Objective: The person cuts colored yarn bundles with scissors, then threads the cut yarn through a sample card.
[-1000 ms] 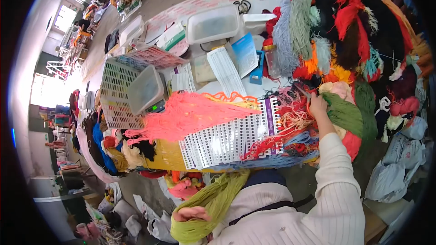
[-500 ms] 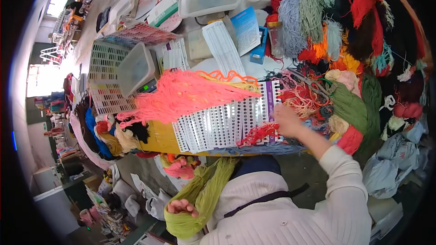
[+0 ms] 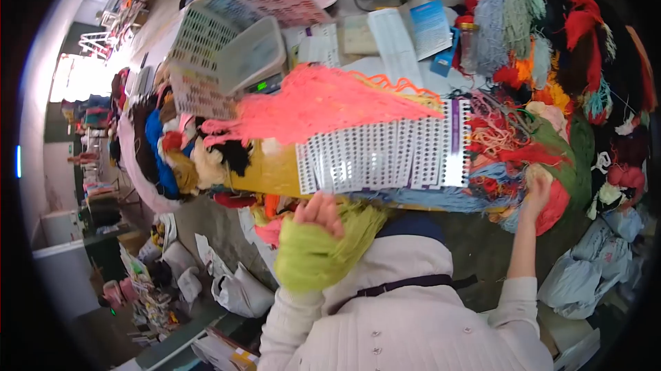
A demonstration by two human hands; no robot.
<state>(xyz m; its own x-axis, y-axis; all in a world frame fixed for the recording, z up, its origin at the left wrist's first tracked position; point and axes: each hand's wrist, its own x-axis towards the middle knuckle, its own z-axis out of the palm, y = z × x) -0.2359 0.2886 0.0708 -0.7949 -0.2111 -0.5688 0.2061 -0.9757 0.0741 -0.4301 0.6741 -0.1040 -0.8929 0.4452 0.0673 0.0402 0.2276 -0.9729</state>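
A lime-green yarn skein (image 3: pixel 303 261) hangs looped around my left wrist. Above it, my left hand (image 3: pixel 320 214) is raised near the table's front edge, fingers loosely extended and holding nothing. My right hand (image 3: pixel 538 188) reaches to the yarn pile on the right, by a cream bundle and a coral-red bundle (image 3: pixel 553 207). Its fingers are blurred, so their grip cannot be made out. Red yarn (image 3: pixel 538 155) lies just above that hand. Fanned white cards with punched holes (image 3: pixel 375 157) lie mid-table, partly under a large coral-pink yarn bundle (image 3: pixel 330 106).
A plastic basket (image 3: pixel 200 44) and a clear tub (image 3: pixel 255 54) stand at the left, beside a scale with a green display (image 3: pixel 261 87). Farther back are papers, a blue box (image 3: pixel 444 58) and a jar (image 3: pixel 468 47). Blue-grey yarn (image 3: pixel 434 199) runs along the front edge.
My right hand has moved right, from the cards to the yarn pile. Red yarn has left the cards' front edge and now lies on the pile. My left hand has risen with the green skein.
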